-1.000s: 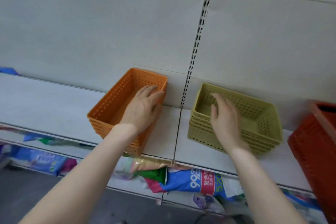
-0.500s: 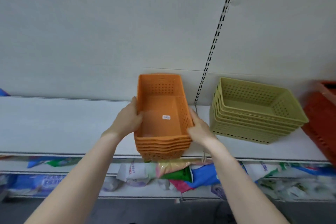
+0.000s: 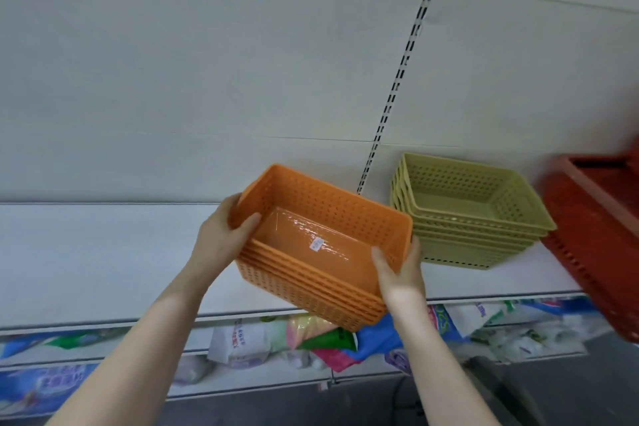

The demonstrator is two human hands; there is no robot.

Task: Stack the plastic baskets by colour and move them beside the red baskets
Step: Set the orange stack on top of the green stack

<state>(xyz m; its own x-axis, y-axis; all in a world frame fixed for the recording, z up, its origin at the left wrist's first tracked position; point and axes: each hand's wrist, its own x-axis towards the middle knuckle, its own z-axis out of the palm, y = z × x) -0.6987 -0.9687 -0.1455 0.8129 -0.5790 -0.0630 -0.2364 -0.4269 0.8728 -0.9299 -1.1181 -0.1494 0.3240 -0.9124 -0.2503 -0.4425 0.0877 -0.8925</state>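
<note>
In the middle of the frame, both hands grip a nested stack of orange baskets, held tilted above the white shelf — the left hand clasps its left end, the right hand its right corner. Right of it sits the green stack, touching red baskets at the frame's right edge.

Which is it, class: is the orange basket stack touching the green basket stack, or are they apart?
Cannot tell. In the head view the orange basket stack's right corner overlaps the green basket stack, with no gap or contact visible.
</note>
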